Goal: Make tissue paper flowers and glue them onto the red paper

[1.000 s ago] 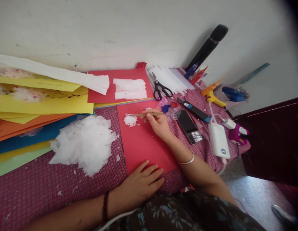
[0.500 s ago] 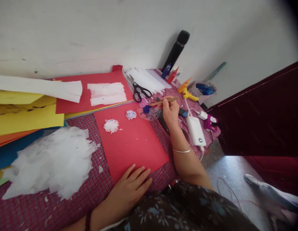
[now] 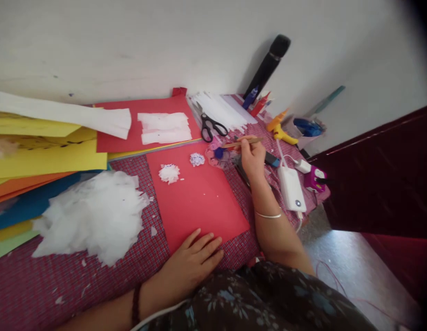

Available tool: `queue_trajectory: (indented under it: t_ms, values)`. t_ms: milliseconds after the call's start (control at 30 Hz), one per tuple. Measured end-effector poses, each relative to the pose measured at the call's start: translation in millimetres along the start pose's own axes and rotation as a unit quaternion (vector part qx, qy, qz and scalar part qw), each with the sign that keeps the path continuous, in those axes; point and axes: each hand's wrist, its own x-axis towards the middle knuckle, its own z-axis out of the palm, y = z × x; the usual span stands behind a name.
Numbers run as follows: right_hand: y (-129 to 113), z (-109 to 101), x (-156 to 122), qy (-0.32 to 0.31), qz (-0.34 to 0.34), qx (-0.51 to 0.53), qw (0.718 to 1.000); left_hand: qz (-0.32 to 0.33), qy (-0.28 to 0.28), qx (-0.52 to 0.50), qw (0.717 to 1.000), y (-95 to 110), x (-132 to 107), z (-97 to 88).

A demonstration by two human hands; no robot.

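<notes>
My right hand point(image 3: 254, 156) pinches a slim wooden stick point(image 3: 231, 145), its tip over the flower-shaped clear paint palette point(image 3: 213, 162). Dark blue paint point(image 3: 219, 153) lies in one of the palette's wells. Spread flat, my left hand point(image 3: 196, 257) rests on the near edge of a red paper sheet point(image 3: 199, 202). Two small clumps sit on that sheet: a white paper clump point(image 3: 169, 173) and a blue-speckled clump point(image 3: 197, 159). Whether the stick's tip touches the paint I cannot tell.
Black scissors point(image 3: 210, 128) lie on white paper strips point(image 3: 222, 112). A heap of white paper pieces point(image 3: 96, 216) and coloured sheets point(image 3: 51, 165) are at left. Paint bottles point(image 3: 260, 105), a yellow glue gun point(image 3: 284, 134), a white power bank point(image 3: 292, 188) and a black bottle point(image 3: 268, 64) stand or lie at right.
The camera view has turned slightly left, so everything sits further right in the picture. My right hand stays at the palette with the stick, and my left hand stays on the sheet.
</notes>
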Motion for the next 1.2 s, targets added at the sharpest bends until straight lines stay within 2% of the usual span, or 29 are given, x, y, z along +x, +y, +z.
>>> queue_trajectory:
  t_ms: [67,133,300,433,600,800,967,1133,1200]
  values:
    - [-16.8,5.9,-9.2,-0.012,0.001,0.060,0.998,-0.003,-0.006,-0.012,1.000,0.9,-0.2,-0.5]
    - [-33.6,15.0,-22.5,-0.054,0.011,0.106,0.993,-0.006,-0.008,-0.022,1.000,1.5,0.0,-1.4]
    - [-55.2,40.1,-53.0,-0.165,0.019,0.125,0.978,-0.009,0.001,-0.032,0.999,2.4,0.9,-2.0]
    - [-52.9,50.3,-58.8,-0.188,0.010,0.125,0.974,-0.010,0.011,-0.032,0.999,2.7,0.5,-0.5]
    - [-48.0,52.4,-58.9,-0.214,-0.006,0.099,0.972,-0.006,0.000,-0.026,1.000,2.1,1.2,-2.7]
    - [-45.4,55.5,-60.4,-0.191,0.009,0.110,0.975,-0.010,-0.011,-0.030,0.999,1.9,2.2,-5.3]
    - [-39.6,61.5,-57.8,-0.239,-0.007,0.065,0.969,-0.009,-0.014,-0.030,0.999,1.9,0.3,-2.0]
    - [-37.4,62.5,-56.3,-0.212,-0.007,0.087,0.973,-0.011,-0.015,-0.030,0.999,1.6,0.8,-5.4]
    - [-37.2,64.0,-57.3,-0.220,-0.010,0.091,0.971,-0.011,-0.018,-0.028,0.999,1.6,1.1,-7.2]
